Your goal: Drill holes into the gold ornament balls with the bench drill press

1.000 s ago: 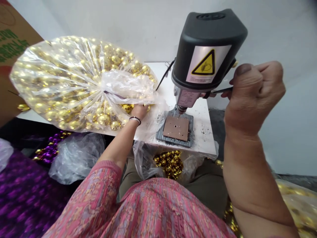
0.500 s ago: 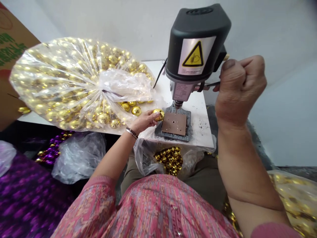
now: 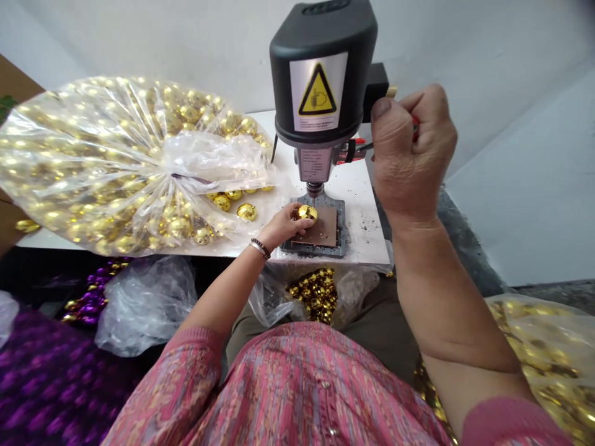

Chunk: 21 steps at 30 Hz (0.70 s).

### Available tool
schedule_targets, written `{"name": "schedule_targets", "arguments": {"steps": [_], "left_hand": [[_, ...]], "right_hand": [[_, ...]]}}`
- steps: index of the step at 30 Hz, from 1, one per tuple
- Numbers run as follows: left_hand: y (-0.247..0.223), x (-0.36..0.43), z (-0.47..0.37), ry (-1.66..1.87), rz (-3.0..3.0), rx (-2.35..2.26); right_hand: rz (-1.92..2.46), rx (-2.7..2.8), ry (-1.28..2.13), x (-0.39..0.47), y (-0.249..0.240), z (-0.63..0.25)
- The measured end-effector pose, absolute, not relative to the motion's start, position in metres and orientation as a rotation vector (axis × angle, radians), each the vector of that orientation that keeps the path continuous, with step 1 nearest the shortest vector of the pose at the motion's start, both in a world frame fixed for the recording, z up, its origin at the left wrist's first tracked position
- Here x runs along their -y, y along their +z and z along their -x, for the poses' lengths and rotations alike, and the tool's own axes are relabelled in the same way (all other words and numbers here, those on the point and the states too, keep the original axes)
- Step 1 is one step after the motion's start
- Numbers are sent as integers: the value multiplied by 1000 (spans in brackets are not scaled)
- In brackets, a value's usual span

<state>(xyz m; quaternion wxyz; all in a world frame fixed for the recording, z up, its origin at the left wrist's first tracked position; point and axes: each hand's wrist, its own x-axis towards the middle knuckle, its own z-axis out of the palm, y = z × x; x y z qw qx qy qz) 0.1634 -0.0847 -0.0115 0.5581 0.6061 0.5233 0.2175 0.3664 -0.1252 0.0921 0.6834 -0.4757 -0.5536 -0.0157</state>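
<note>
A black drill press [image 3: 323,74] with a yellow warning sticker stands on the white table. My left hand [image 3: 290,224] pinches a gold faceted ball [image 3: 307,214] over the brown pad [image 3: 325,228] on the machine's grey base [image 3: 341,238]. The drill bit [image 3: 313,202] points down right by the top of the ball; whether they touch I cannot tell. My right hand [image 3: 413,148] is wrapped round the lever [image 3: 367,147] at the machine's right side, and its red end shows between the fingers.
A large clear bag of gold balls [image 3: 93,167] covers the table's left part, with loose gold balls [image 3: 246,212] beside it. An open bag of gold balls [image 3: 316,294] hangs at the front edge. Purple balls [image 3: 93,303] lie lower left. Another bag [image 3: 548,353] is at lower right.
My left hand has brought the gold ball from the pad's left edge to a place over the pad, by the bit. My right hand stays at the lever. The whole view has shifted.
</note>
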Motion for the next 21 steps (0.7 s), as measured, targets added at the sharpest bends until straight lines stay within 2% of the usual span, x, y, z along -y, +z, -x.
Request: {"name": "schedule_targets", "arguments": {"steps": [11,21], "left_hand": [[-16,87,-178,440,-1891,-1269],[-20,86,-177,436,-1815,-1256]], "right_hand": [[1116,1252,-16,137,100,-364],[1158,1270,-11,157,57,-366]]}}
